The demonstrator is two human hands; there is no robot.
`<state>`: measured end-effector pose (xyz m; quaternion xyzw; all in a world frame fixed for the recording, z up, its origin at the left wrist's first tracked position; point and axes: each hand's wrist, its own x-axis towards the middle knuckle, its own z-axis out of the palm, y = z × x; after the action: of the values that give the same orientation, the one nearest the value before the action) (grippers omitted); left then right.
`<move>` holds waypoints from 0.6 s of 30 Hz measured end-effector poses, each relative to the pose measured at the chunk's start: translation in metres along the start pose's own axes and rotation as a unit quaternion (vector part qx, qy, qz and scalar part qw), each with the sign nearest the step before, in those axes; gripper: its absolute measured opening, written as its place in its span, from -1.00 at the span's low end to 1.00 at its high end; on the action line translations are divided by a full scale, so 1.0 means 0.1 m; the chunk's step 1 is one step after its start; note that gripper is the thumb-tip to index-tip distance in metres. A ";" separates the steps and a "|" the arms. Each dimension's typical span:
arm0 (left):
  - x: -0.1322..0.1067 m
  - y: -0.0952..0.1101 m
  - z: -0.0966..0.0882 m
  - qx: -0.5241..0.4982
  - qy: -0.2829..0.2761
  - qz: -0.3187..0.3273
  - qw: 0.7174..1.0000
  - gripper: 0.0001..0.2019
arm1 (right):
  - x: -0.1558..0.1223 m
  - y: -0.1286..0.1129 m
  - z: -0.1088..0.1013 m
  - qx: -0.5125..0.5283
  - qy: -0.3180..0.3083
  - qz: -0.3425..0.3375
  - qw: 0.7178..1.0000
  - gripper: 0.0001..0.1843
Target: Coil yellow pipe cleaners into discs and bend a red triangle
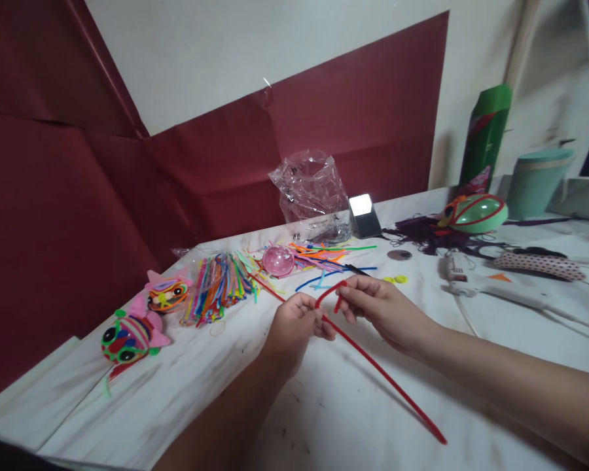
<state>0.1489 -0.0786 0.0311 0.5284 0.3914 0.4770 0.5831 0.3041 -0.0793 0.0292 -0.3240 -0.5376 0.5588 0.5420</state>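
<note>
Both of my hands pinch one long red pipe cleaner [383, 373] over a white marbled table [353, 418]. My left hand [294, 327] grips it near the bend, fingers closed. My right hand [380, 307] pinches the short bent end, which arches between the two hands. The long tail runs down and to the right across the table toward the near edge.
A bundle of coloured pipe cleaners [216, 288] and loose strands [324, 255] lie behind my hands, with a pink ball [278, 260]. Two decorated craft balls [127, 337] [167, 294] sit left. A plastic bag [310, 186], a glue gun [459, 275], a green ball [476, 212] and a green bottle [485, 134] stand farther back.
</note>
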 end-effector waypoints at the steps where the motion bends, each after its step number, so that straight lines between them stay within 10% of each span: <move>1: 0.00 -0.01 0.00 -0.008 -0.002 0.001 1.000 -0.87 | 0.00 0.00 0.00 0.007 -0.002 0.002 1.000 -0.76; 18: 0.00 -0.05 0.03 -0.091 -0.013 0.027 0.995 -0.82 | -0.01 -0.02 0.04 -0.023 -0.018 0.004 1.000 -0.72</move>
<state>0.1524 -0.0788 0.0268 0.4901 0.3242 0.5193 0.6205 0.3012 -0.0812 0.0312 -0.3280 -0.5586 0.5543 0.5226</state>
